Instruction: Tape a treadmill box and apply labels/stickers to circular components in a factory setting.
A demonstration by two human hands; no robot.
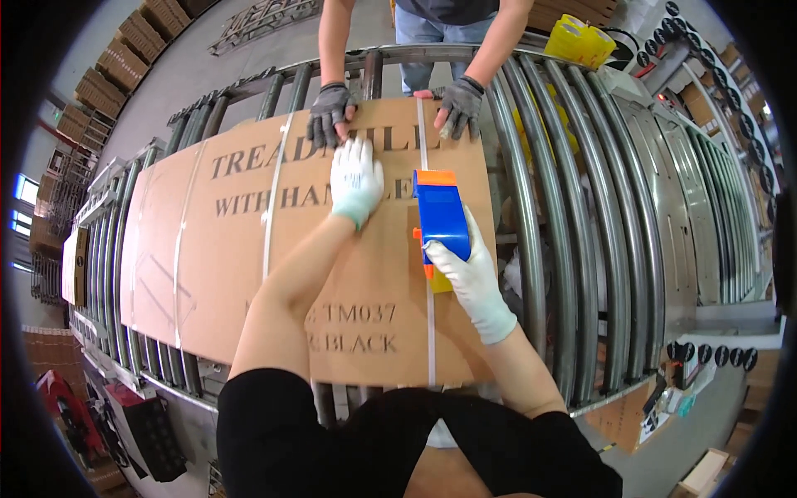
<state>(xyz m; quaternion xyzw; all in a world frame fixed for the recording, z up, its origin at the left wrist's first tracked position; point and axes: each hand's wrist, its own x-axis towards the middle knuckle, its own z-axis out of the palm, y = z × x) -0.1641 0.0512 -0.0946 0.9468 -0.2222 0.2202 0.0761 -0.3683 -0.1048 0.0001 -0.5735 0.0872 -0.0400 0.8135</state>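
A long brown cardboard box with dark print lies flat across a roller conveyor, bound by several white straps. My left hand, in a white glove, rests flat on its top with the fingers stretched toward the far edge. In my right hand, also gloved in white, is a blue and orange tape dispenser, held above the right part of the box beside a strap. A bit of yellow shows under the dispenser. Across the box, another person's grey-gloved hands touch its far edge, one of them close to my left fingertips.
Metal rollers run on to the right of the box and also to its left. Yellow tape rolls sit at the far right. Stacks of flat cardboard stand at the far left. A red and black object is at the lower left.
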